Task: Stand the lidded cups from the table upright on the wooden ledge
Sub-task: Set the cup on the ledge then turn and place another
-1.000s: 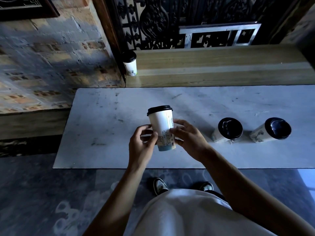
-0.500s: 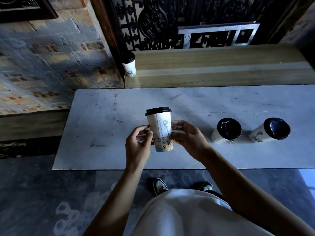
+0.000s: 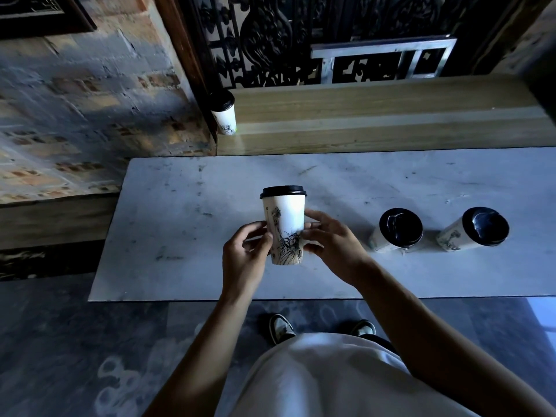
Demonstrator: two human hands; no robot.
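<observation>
We note the marble desk (image 3: pixel 186 236) filling the middle of the view, with the wooden ledge (image 3: pixel 376 115) running along its far edge from 11 to 2 o'clock, below a dark ornamental grille (image 3: pixel 270 37). A brick wall (image 3: pixel 75 115) occupies the 10 o'clock area. Our left hand (image 3: pixel 243 260) and right hand (image 3: pixel 331 251) meet at the centre, above the near half of the desk. Between them we hold one lidded cup (image 3: pixel 284 224) upright and clear of the surface, black lid on top, a printed statue figure facing us. The left grip has thumb and fingers pinching the lower left side of the cup; the right grip presses fingertips against its lower right side. At 3 o'clock two more cups lie on their sides on the desk, lids towards us: the nearer lying cup (image 3: pixel 397 231) just right of the right hand, the farther lying cup (image 3: pixel 475 228) beside it and apart from it. At 11 o'clock one standing cup (image 3: pixel 224 114) sits upright at the left end of the ledge, against the dark door frame.
</observation>
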